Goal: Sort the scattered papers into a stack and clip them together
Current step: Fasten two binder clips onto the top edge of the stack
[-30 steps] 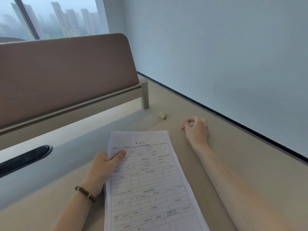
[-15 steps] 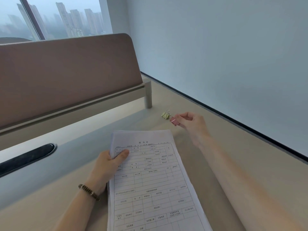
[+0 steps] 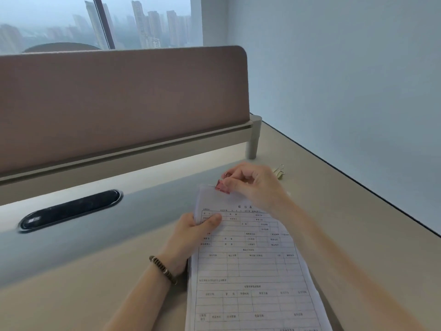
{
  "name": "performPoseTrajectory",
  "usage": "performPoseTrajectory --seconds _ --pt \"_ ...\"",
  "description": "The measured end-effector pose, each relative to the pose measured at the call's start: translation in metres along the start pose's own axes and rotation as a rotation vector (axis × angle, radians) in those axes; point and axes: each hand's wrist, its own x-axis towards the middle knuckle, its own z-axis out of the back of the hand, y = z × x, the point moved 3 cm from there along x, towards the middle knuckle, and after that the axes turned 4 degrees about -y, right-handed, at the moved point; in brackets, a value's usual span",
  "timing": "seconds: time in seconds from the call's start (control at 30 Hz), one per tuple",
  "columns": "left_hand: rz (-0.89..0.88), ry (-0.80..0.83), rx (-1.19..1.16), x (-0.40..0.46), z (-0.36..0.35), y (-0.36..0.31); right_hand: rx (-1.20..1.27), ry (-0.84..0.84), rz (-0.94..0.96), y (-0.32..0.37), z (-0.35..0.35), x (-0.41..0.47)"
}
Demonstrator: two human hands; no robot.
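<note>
From the head view, my left hand (image 3: 199, 229) grips the paper stack (image 3: 250, 271) at its left edge, thumb curled over the top sheet, holding it flat on the worktop (image 3: 334, 211). My right hand (image 3: 253, 185) pinches a red clip (image 3: 222, 186) by its wire handles, fingers curled tight, with the clip's mouth at the stack's far edge near the left corner. I cannot tell whether it already bites the paper. To do this well, I judge I should keep the handles squeezed, push the mouth fully over every sheet, and only then let go, with my left hand stopping the sheets from fanning. A second clip (image 3: 279, 171) lies just beyond my right hand, spare. The wall (image 3: 346, 91) runs close on the right and the divider (image 3: 119, 103) stands behind, so the open room is toward me.
</note>
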Motion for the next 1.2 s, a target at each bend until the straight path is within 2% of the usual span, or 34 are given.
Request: performPoseTrajectory --seconds 0.17,0.4,0.7,0.93,1.2 --pt "0.011 0.018 -0.082 0.004 0.001 0.003 -0.088 0.052 0.110 0.006 -0.007 0.006" --pt "-0.001 0.030 -0.155 0.007 0.001 0.006 -0.072 -0.006 0.164 0.003 -0.006 0.017" --pt "0.020 0.067 -0.150 0.009 0.004 0.007 -0.146 0.162 0.178 0.007 -0.002 0.030" --pt "-0.010 0.093 -0.121 0.005 0.003 0.006 0.155 0.259 -0.037 0.002 0.000 0.040" --pt "-0.019 0.061 -0.090 0.008 0.002 0.007 0.043 0.358 -0.123 0.001 0.001 0.040"
